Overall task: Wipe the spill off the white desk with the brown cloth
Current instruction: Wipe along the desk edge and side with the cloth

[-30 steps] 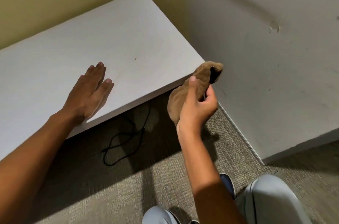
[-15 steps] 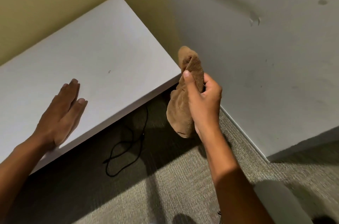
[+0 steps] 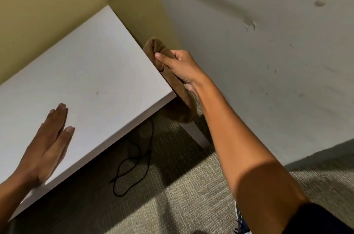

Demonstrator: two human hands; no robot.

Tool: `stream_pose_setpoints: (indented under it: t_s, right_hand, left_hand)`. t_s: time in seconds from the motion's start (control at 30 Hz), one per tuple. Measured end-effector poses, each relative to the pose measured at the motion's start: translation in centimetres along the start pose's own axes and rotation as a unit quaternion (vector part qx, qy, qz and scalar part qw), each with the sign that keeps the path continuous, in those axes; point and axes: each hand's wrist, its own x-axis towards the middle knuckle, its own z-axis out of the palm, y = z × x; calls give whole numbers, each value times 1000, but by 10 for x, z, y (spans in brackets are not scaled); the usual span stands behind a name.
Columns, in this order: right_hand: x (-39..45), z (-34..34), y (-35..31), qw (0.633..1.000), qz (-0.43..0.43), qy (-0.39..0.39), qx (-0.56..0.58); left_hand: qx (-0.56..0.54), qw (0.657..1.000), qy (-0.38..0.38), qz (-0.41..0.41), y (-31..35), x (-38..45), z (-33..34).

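White desk (image 3: 92, 72) fills frame left. Right hand (image 3: 182, 67), clamped on brown cloth (image 3: 173, 82), has risen from below to the desk's right edge; left hand (image 3: 46, 149) stays flat, fingers together. Wiping imminent; spill not discernible.

I see dim, warm indoor light. The surface (image 3: 86, 72) throws a hard dark shadow over the carpet (image 3: 172, 205) beneath it. Edges bend from the wide lens; detail looks soft throughout.
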Motion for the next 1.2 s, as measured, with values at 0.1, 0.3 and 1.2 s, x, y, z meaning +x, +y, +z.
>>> stream_pose_setpoints:
  t_s: [0.1, 0.3, 1.2]
  right_hand:
    - [18, 0, -5, 999, -6, 10, -39]
    - [29, 2, -23, 976, -50, 29, -209]
    - [-63, -29, -42, 987, 31, -112, -108]
  left_hand:
    - [16, 1000, -5, -2, -1, 3, 0]
    - [17, 1000, -1, -1, -3, 3, 0]
    - [15, 1000, 2, 18, -11, 5, 3]
